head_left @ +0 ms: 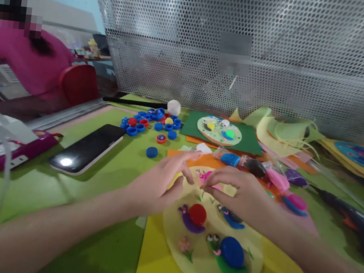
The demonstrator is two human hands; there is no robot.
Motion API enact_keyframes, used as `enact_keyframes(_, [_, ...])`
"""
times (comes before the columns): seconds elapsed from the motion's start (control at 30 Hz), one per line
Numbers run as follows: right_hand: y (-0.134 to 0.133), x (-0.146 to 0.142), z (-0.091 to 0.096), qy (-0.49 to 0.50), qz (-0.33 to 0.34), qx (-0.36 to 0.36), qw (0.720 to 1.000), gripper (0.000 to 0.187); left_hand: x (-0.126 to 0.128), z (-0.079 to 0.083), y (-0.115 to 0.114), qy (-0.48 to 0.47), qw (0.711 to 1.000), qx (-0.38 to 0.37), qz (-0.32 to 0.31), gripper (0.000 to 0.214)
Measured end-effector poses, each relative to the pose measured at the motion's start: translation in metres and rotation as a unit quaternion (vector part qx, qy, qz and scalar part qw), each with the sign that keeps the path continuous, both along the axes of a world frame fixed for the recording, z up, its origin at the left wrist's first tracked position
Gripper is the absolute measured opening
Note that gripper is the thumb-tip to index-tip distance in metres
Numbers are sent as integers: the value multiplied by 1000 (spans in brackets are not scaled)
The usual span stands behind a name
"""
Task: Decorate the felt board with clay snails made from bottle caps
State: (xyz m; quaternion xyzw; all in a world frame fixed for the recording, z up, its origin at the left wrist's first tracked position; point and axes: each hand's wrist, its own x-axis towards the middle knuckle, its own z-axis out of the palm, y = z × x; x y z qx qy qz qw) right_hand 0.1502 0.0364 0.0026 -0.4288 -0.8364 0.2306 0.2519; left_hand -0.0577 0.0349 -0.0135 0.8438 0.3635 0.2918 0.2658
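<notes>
We have both hands over the cream disc (202, 272), with a pink snail figure (206, 175) between them, at the far part of the disc. It lies just beside the right hand's fingertips and a short gap away from the left hand's, so the right hand (241, 189) is the nearer. As far as we can see, its long axis runs sideways, from one hand toward the other, with the horned head on the left hand's side and the rest partly hidden by the right fingers. Our right thumb and forefinger are drawn close together at its near edge; we cannot tell whether they pinch it or only touch it. Our left hand (167, 176) is loosely curved, thumb apart from the fingers, and we see nothing in its grasp. Nearer to us than both hands, the purple snail (193, 223) with its red shell, the small blue snail (236, 223) and the green snail (234, 270) lie on the same disc. Beyond the left hand sit blue bottle caps (131, 131)
</notes>
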Motion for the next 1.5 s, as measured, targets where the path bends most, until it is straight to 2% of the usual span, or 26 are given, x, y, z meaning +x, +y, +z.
enact_keyframes(0.1, [9, 0, -14, -10, 16, -1, 1000, 13, -4, -9, -1, -3, 1000, -5, -24, 58])
enact_keyframes(0.3, [9, 8, -35, -15, -20, 41, 999, 15, -6, -15, -4, -40, 998, -32, -25, 64])
enact_keyframes(0.47, [7, 7, -33, -33, -8, 54, 998, 14, -3, -19, -5, -60, 996, -60, 23, 65])
enact_keyframes(0.83, [8, 6, -37, -39, 4, 78, 996, 9, 2, -18, -7, -45, 993, -102, 41, 63])
enact_keyframes(1.2, [5, 9, -39, -27, -10, 103, 994, 10, -3, -16, -2, 21, 997, -71, -8, 66])
enact_keyframes(1.5, [8, 13, -43, -54, -18, 132, 990, 10, -3, -22, 1, 78, 990, 86, -75, 71])
